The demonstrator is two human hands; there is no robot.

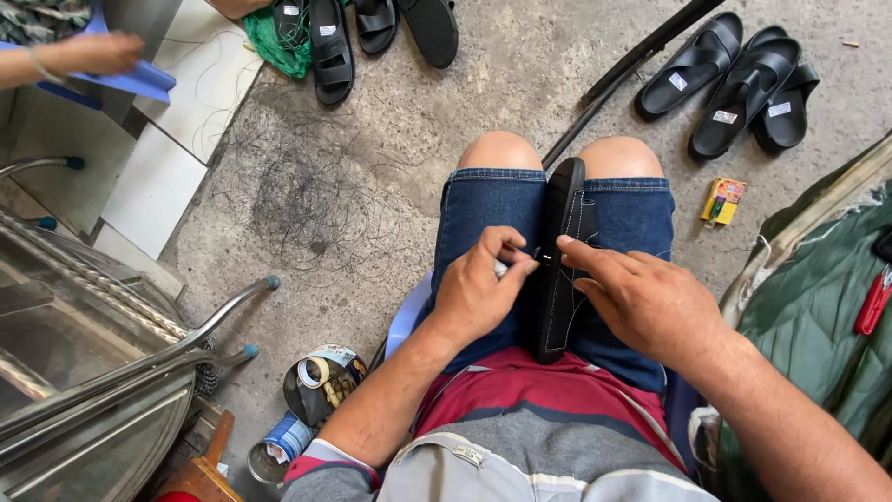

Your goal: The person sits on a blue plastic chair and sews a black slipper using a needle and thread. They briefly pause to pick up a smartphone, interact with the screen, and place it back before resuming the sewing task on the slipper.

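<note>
A black sandal [560, 260] with white stitching stands on edge between the person's thighs, clamped by the denim shorts [483, 223]. The left hand [478, 293] is curled, pinching a small metal tool [503, 270] against the sandal's side, while the right hand [646, 297] presses its fingertips on the sandal's strap. More black sandals [734, 84] lie on the concrete floor [418, 139] beyond the knees.

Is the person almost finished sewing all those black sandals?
Can't say how close. One black sandal stands clamped between the knees, white stitching along its edge. The left hand pinches a small tool against it; the right hand steadies it. Other sandals lie on the floor; whether they're sewn is unclear.
</note>
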